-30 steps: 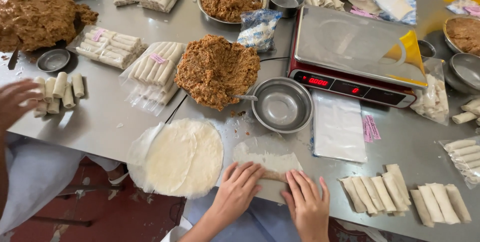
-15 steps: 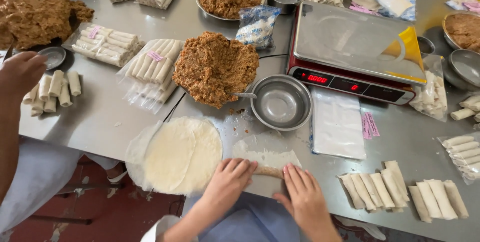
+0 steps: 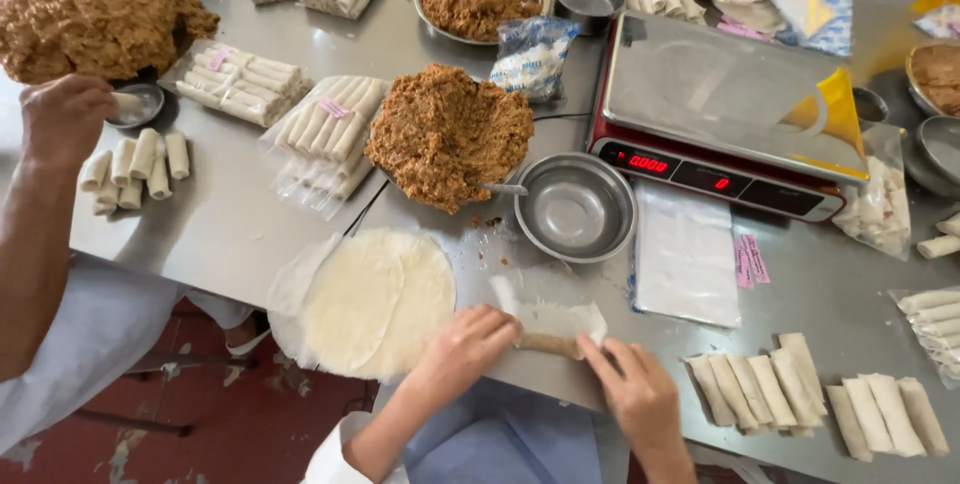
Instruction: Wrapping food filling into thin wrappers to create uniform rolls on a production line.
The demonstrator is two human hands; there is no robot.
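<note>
My left hand (image 3: 470, 344) and my right hand (image 3: 632, 387) both grip a half-rolled spring roll (image 3: 553, 332) at the near edge of the steel table (image 3: 230, 224). Brown filling shows between my fingers, and the thin wrapper's far flap lies flat beyond it. To the left of my left hand a stack of round wrappers (image 3: 375, 299) overhangs the table edge. A heap of brown filling (image 3: 450, 134) with a spoon sits behind, beside an empty steel bowl (image 3: 575, 209).
A red digital scale (image 3: 725, 109) stands at the right. Finished rolls (image 3: 815, 399) lie in rows right of my hands. Bagged rolls (image 3: 325, 129) and more filling heaps fill the back. Another person's hand (image 3: 65, 119) reaches to a small dish at the left.
My hands have rolled the wrapper further over the filling and drawn it nearer. The other person's hand moved up to the small dish.
</note>
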